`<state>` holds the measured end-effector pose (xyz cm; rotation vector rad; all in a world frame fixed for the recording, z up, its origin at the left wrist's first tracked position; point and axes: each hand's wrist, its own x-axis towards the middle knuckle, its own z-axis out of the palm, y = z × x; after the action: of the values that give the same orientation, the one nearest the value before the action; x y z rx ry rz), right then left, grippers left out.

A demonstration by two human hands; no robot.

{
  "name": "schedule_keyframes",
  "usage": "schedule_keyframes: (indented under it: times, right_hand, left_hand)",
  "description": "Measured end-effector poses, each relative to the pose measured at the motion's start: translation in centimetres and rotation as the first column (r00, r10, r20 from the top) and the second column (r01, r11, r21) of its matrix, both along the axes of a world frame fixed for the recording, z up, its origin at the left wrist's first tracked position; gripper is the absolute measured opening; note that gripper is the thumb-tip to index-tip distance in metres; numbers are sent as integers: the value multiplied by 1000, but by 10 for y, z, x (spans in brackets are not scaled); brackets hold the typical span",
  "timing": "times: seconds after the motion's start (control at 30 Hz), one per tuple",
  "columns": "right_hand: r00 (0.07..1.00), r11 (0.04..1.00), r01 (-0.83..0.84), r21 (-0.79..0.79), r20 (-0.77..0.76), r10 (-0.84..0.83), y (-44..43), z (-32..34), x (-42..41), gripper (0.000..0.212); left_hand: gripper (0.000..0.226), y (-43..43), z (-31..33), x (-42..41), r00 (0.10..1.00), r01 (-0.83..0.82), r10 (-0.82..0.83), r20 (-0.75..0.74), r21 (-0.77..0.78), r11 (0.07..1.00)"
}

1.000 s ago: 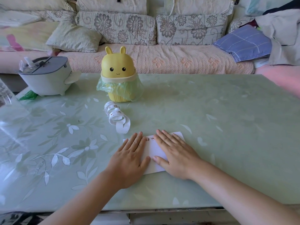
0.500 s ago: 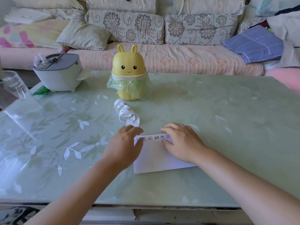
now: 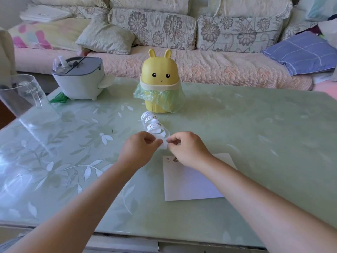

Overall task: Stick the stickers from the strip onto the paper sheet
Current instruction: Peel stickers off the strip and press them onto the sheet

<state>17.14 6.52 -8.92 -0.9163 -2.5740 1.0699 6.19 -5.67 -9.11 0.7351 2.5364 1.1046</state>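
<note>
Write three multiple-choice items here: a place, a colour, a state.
1. Where is the sticker strip?
A. on the table, just before the yellow bunny bin
B. inside that bin
C. on the paper sheet

2. What colour is the bag lining the bin?
A. red
B. black
C. green

3. What are the left hand and right hand doing?
A. lying flat, open
B. pinching the strip's near end
C. clenched empty

1 A, its coils lie before the bin; 2 C, green plastic drapes its rim; 3 B, both hands' fingertips meet on the strip, beyond the paper sheet.
</note>
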Motion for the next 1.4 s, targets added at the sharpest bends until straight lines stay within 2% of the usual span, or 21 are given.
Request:
schedule_keyframes:
  times: [0.13,0.27,0.4,0.5,0.57,0.6,0.7,0.77,0.83,0.87,0.9,0.93,1.0,1.07,1.23,1.33,1.4]
  right_hand:
    - [1000,994,29,-106,-5,-30,-1,-3,-8,24]
    - [1000,993,15,-113,15,-14,2,-2,-8,40]
    - [999,985,-6,-170,-34,0,1,-5,-8,49]
    - [991,976,-68,-208,-126,42,-1,-6,-11,39]
    - [984,976,-110,-189,-157,81,-3,-6,-12,17]
    - [983,977,-112,-184,-163,82,-4,-5,-12,11]
    - [987,973,-97,-210,-150,66,-7,-1,-11,23]
    - [989,971,-97,-220,-127,70,-8,3,-9,28]
    - [993,979,-105,-177,-79,92,-8,7,-7,29]
    - [993,983,-116,-141,-46,110,-8,10,-6,27]
    - [991,986,-133,-105,-11,132,-8,13,-4,26]
    - [988,986,-153,-71,20,155,-9,17,-3,25]
    - [979,982,-188,0,73,188,-12,22,-1,27]
    - [975,976,-206,70,103,198,-13,23,0,26]
    - [971,961,-238,143,66,230,-10,23,2,14]
    - [969,951,-237,198,-25,247,-6,20,4,26]
    - [969,960,-189,205,-116,216,-6,17,4,33]
  left_hand:
    - [4,-1,1,-4,995,28,-36,94,90,996]
    - [6,-6,9,-7,951,-42,-48,306,280,959]
    - [10,-12,17,-9,854,-132,-112,509,420,898]
    - [11,-15,21,-6,763,-204,-161,627,468,860]
    - [10,-17,23,-5,724,-255,-162,671,478,840]
    - [10,-18,23,-6,735,-270,-129,666,462,845]
    - [11,-22,20,-11,827,-260,22,562,346,902]
    - [15,-25,16,-13,909,-206,84,409,263,943]
    - [32,-29,12,-13,999,-44,41,16,186,982]
    - [38,-30,11,-12,977,71,-39,-207,151,986]
    - [40,-30,12,-11,918,183,-125,-378,121,976]
    - [39,-30,13,-11,867,261,-192,-459,91,961]
    - [28,-29,16,-9,848,317,-264,-460,40,948]
    - [17,-28,15,-7,866,338,-309,-393,5,941]
    - [13,-26,15,-7,908,338,-334,-254,-31,941]
    - [9,-23,15,-6,967,246,-240,-81,65,967]
    - [7,-21,16,-4,982,128,-152,116,190,973]
